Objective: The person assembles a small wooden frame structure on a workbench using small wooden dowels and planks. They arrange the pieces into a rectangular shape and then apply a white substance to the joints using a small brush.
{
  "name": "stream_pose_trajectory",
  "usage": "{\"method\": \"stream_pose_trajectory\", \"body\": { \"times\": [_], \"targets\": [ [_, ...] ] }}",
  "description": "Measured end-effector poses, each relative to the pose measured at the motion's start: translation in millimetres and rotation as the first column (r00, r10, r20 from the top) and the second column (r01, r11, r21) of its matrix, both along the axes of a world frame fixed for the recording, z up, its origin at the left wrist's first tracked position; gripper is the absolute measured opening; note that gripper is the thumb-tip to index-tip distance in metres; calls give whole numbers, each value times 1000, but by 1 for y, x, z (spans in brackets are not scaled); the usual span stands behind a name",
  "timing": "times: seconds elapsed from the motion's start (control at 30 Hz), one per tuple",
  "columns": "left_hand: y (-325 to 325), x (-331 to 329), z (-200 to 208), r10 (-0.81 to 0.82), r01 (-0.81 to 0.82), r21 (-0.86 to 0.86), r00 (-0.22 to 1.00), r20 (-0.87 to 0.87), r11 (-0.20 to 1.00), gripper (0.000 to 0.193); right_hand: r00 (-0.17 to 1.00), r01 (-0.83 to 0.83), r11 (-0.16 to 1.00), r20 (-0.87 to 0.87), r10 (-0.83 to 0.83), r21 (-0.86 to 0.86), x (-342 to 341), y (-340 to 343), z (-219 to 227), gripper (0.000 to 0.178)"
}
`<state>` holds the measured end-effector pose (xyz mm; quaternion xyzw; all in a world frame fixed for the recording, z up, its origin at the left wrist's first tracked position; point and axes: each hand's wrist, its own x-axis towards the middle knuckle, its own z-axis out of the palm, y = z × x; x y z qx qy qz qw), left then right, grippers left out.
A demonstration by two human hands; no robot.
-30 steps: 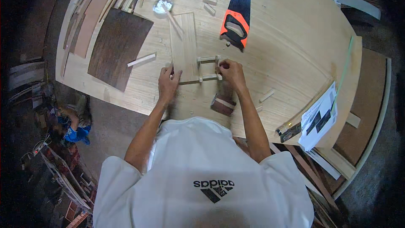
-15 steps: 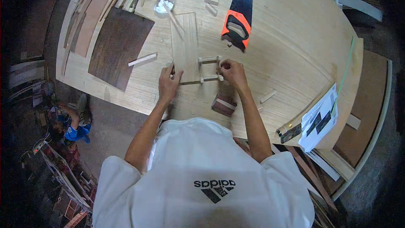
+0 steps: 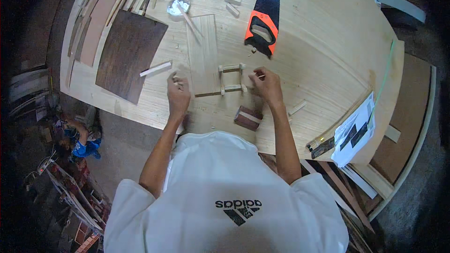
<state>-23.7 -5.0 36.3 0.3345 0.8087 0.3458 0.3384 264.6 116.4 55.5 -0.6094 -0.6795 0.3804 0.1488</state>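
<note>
The small wooden frame (image 3: 232, 78) — two short sticks lying left-to-right, tied by short uprights at their ends — sits on the table (image 3: 318, 42) between the two hands, its left side against the right edge of a pale upright board (image 3: 202, 54). Its long axis runs across, from one hand toward the other. The right hand (image 3: 267, 84) is the nearer one: its fingertips sit just beside the frame's right end, curled narrow, pinching what looks like a tiny pale piece (too small to tell for sure). The left hand (image 3: 179, 94) hovers off the board's lower left corner, fingers loosely bent and holding nothing I can make out — clearly farther from the frame, with the board between.

Just below the frame, near the right wrist, lies a dark wood block (image 3: 248, 117) with a pale strip on top. A loose pale stick (image 3: 156, 69) lies left of the left hand; beyond it is a dark veneer sheet (image 3: 130, 55). Farther up the table rest an orange-handled handsaw (image 3: 262, 23) and a small dish of white paste (image 3: 178, 5).
</note>
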Motion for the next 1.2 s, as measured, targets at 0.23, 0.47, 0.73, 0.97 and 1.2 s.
{"method": "stream_pose_trajectory", "body": {
  "times": [0.23, 0.47, 0.73, 0.97, 1.2],
  "targets": [
    [10, -11, 33, -124, 84, 206, 974, 188, 975, 42, 987, 147, 987, -76, -142, 64, 19, -11, 27, 20],
    [0, 9, 77, -167, 64, 220, 855, 492, 973, 45, 957, 203, 979, -210, -200, -7, 10, -59, 65, 28],
    [-60, 46, 82, -148, 99, 110, 684, 714, 989, 44, 915, 233, 955, -290, -279, -183, -8, -149, 66, 24],
    [-95, 66, 57, -180, 287, -24, 663, 727, 958, 43, 955, 19, 996, -294, -42, -83, -7, -189, 40, 23],
    [-77, 74, 61, -354, 352, 118, 746, 564, 929, 40, 876, 196, 967, -415, -247, -163, -5, -176, 60, 25]
  ]
}}
